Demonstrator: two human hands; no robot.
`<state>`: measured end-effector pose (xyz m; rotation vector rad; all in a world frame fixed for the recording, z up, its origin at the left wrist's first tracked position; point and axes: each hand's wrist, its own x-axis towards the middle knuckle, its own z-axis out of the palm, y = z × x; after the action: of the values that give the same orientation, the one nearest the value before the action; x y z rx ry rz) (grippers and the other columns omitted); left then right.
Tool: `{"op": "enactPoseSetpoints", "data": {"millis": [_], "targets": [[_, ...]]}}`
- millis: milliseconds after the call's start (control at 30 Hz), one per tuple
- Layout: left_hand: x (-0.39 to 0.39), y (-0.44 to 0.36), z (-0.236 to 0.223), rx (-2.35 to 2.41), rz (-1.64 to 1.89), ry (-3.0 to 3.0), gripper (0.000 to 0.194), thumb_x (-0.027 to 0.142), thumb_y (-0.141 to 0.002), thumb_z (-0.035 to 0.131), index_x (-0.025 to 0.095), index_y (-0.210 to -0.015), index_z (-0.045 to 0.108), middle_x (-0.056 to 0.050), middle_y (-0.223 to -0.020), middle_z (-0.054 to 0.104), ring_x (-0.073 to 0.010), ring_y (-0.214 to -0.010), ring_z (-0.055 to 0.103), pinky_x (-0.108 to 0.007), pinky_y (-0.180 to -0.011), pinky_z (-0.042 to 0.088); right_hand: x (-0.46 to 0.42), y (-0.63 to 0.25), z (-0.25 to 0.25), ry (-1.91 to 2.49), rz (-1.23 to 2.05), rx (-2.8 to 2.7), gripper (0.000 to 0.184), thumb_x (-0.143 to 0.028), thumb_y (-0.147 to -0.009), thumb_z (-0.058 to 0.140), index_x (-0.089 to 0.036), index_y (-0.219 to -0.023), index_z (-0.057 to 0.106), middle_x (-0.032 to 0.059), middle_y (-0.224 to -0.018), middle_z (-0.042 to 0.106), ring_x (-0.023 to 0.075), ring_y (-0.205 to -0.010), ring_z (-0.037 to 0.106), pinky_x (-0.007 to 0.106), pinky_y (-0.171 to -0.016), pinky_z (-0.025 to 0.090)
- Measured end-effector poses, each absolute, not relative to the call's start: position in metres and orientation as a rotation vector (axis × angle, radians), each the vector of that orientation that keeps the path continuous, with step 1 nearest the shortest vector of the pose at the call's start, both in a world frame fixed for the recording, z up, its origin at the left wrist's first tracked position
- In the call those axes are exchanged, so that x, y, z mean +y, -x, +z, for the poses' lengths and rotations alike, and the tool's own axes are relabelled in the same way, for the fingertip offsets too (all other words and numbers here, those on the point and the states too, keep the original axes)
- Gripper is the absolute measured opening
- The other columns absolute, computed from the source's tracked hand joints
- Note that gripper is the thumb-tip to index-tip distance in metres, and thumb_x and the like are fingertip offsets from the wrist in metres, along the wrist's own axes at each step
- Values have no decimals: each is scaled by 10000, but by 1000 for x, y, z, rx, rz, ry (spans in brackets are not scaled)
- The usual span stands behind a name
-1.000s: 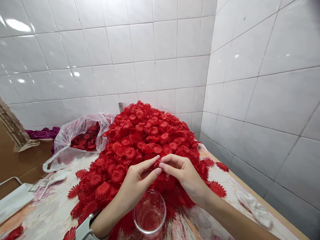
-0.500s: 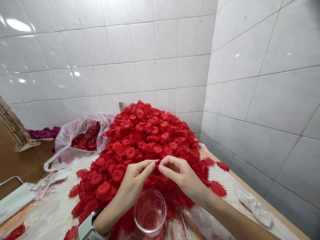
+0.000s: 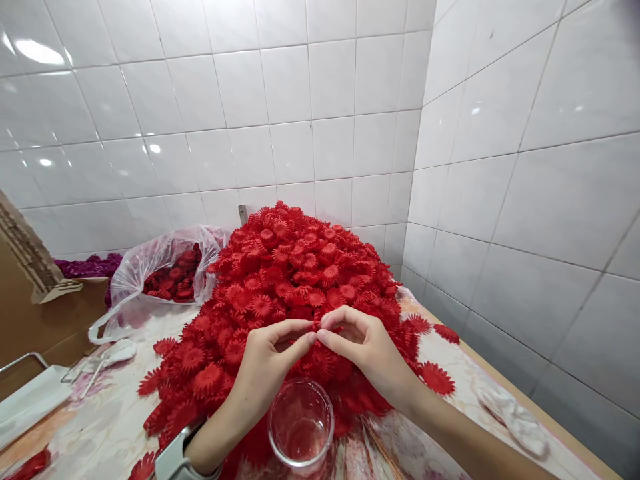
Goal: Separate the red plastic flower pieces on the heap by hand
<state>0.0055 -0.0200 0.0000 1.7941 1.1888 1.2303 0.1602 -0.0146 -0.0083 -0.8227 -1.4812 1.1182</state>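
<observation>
Your left hand (image 3: 273, 357) and right hand (image 3: 367, 347) meet at the center, fingertips pinching a small red petal piece (image 3: 316, 325) between them. The red flower heap (image 3: 300, 267) rises from there to twelve o'clock, toward the tiled wall (image 3: 290, 87), hemming you in ahead. A clear plastic cup (image 3: 301, 423) stands at six, just below your hands. The table's wooden edge (image 3: 505, 377) runs from one to four; a plastic bag (image 3: 145, 280) blocks ten.
</observation>
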Motion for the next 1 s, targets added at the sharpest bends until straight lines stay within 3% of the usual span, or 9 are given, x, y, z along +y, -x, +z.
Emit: {"op": "enactPoseSetpoints", "data": {"millis": [367, 567, 800, 1000], "targets": [[-23, -7, -1, 1215, 1274, -1925, 183, 313, -718, 625, 213, -845, 711, -15, -864, 725, -187, -781, 656, -240, -709, 506, -14, -161, -7, 846, 1095, -1483, 109, -289, -698, 615, -182, -719, 617, 1, -762, 604, 154, -768, 562, 277, -726, 450], [-20, -6, 0, 1279, 1253, -1869, 204, 307, -745, 567, 182, -805, 717, -16, -748, 717, -178, -698, 637, -236, -641, 487, -15, -158, -7, 851, 1090, -1485, 116, -270, -657, 606, -178, -596, 569, 30, -929, 571, 153, -773, 543, 275, -677, 434], [1, 10, 0, 1375, 1427, -1658, 222, 342, -677, 607, 141, -710, 694, -21, -673, 680, -178, -658, 614, -258, -629, 508, -16, -161, -1, 891, 1061, -1526, 127, -256, -625, 570, -180, -542, 512, 33, -924, 540, 131, -690, 486, 264, -601, 387], [14, 27, 4, 1410, 1637, -1506, 184, 327, -643, 628, 146, -610, 634, 31, -580, 588, -132, -604, 545, -248, -646, 502, -10, -171, 1, 848, 932, -1529, 133, -261, -658, 553, -187, -569, 490, 33, -894, 538, 168, -808, 509, 283, -679, 397]]}}
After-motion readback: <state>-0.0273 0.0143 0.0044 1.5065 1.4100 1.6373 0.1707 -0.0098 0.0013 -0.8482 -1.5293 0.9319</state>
